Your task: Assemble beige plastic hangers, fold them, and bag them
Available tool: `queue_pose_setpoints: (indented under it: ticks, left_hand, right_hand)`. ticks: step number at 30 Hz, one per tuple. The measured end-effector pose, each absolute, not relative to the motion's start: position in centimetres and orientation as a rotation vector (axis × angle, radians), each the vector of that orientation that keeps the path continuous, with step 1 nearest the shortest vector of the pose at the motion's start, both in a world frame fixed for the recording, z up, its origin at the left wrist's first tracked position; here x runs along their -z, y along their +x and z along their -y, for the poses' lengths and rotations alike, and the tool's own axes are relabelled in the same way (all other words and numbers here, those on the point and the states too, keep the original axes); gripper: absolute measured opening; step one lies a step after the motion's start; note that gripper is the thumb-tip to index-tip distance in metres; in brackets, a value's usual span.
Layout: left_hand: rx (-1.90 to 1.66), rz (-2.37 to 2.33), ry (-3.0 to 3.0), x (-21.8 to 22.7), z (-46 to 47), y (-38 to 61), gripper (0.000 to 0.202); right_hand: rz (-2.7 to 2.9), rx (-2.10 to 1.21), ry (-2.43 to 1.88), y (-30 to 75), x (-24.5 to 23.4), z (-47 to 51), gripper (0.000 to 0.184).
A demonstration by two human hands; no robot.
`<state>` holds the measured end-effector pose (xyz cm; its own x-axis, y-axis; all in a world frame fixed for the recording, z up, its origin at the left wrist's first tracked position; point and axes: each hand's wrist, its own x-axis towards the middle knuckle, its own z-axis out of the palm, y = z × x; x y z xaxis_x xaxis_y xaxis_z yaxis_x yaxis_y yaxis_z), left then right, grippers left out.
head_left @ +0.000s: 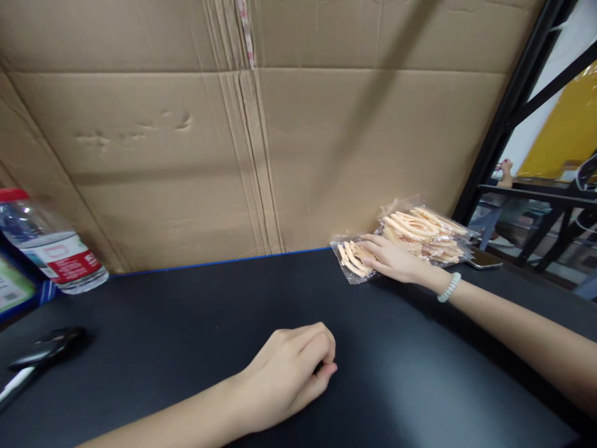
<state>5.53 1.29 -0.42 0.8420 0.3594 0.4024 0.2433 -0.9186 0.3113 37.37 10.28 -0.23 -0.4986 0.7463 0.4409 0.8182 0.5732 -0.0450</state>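
Note:
My right hand [390,259] reaches to the back right of the black table [196,311] and lies on a small clear bag of pale curved pieces [351,259], fingers stretched flat over it. A white bead bracelet [449,287] is on that wrist. Just behind it sits a pile of similar clear bags [426,233]. My left hand [293,370] rests on the table near the front middle, fingers curled into a loose fist with thumb against fingertips; nothing shows in it.
A cardboard wall [261,137] stands along the table's back edge. A water bottle with a red cap [49,249] lies at far left, a black handheld device [44,351] below it. A phone [484,259] lies beside the bags. A black metal rack [527,93] stands at right.

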Motion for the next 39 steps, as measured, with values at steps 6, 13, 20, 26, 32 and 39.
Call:
queue_pose_setpoints:
  ticks: [6,13,20,26,32,39]
  left_hand:
    - [-0.672,-0.404,2.718,0.6,-1.6,5.7,0.018]
    - [-0.669,-0.357,2.733,0.3,-1.7,5.7,0.008]
    - [-0.688,-0.394,2.790,0.5,-1.7,5.7,0.023]
    - [-0.765,-0.517,2.766,0.8,-1.6,5.6,0.020]
    - [-1.084,-0.645,2.652,0.6,-1.7,5.5,0.016]
    - [-0.966,-0.772,2.735,0.1,-1.5,5.5,0.028]
  right_hand:
    - [2.384,0.267,-1.318,38.0,1.6,-9.7,0.052]
    - [2.439,0.169,-1.305,37.9,1.5,-9.2,0.049]
    - [2.421,0.093,-1.321,37.2,1.5,-8.9,0.046]
    - [2.404,0.149,-1.385,34.3,1.0,-6.2,0.041]
    - [2.286,0.008,-1.223,30.5,-1.0,-1.6,0.039]
    - [2.332,-0.047,-0.868,31.7,-2.0,-2.6,0.027]
